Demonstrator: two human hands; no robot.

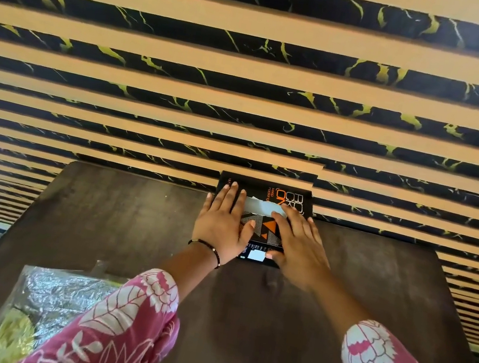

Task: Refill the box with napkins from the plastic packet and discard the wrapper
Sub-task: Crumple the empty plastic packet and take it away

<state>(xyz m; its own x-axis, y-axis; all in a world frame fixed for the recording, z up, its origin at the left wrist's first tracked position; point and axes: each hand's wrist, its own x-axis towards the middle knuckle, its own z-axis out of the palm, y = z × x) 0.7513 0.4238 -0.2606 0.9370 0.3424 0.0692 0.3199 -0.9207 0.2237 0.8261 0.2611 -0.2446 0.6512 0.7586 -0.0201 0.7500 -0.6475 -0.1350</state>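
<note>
Head view: black box (pixel 261 216) at far edge of bench (pixel 129 226), against striped wall (pixel 247 87). Left hand (pixel 221 226) and right hand (pixel 297 245) flat on its top, fingers spread, gripping nothing. White napkin (pixel 262 207) shows between them. Plastic packet (pixel 53 302) at near-left corner

Pink white-floral sleeves (pixel 126 321); black beaded bracelet (pixel 208 247).

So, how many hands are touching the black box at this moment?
2. The left hand lies flat on the left part of the black cardboard box with orange print, the right hand on its right part.
</note>
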